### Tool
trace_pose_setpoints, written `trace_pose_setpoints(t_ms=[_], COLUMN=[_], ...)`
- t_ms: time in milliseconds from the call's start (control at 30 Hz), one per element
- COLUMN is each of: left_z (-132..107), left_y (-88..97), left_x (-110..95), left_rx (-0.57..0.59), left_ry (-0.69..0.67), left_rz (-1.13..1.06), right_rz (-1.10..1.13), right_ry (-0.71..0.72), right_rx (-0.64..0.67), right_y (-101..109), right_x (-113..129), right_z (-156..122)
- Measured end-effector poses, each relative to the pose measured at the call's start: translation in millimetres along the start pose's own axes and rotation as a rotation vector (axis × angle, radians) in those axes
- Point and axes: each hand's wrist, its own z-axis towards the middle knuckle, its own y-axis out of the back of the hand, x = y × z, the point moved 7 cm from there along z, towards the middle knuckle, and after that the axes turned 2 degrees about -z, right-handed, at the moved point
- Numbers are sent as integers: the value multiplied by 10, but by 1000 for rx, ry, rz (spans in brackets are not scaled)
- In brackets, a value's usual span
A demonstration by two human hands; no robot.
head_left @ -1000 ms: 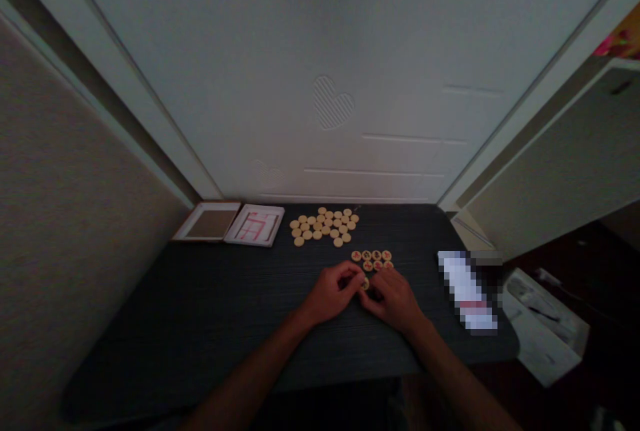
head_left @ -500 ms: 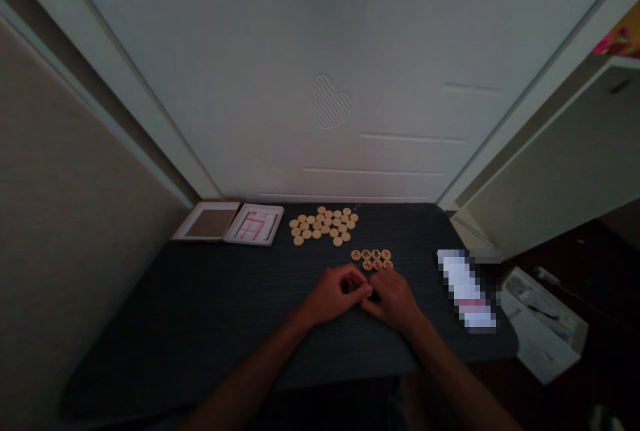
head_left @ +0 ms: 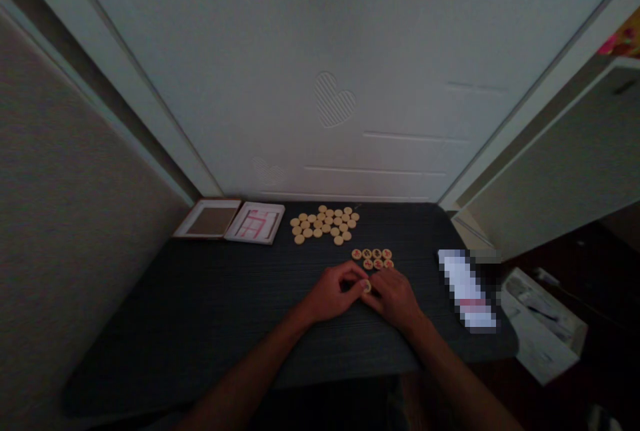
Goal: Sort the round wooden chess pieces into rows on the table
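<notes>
Dark, fine-grained table (head_left: 200, 297) carries your left hand (head_left: 333, 294) and right hand (head_left: 397, 297), fingertips closed together on one round, pale disc (head_left: 367, 286), just beside the red-marked row (head_left: 373, 259).

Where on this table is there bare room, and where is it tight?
Bare: the left half of the table, from the open box to the near edge; also back right, between plain discs and the blurred item. Crowded: left hand and right hand meet at one disc, marked discs just beyond.
</notes>
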Motion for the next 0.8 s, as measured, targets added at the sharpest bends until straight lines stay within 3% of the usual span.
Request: trace_pose_setpoints(t_ms=[800], left_z=[9], left_y=[29], left_x=[-4], left_rx=[-3], left_ry=[15], left_rz=[-53], right_rz=[37], right_ry=[-12], right_rx=[44], right_y=[-12], right_x=[28], right_z=[13])
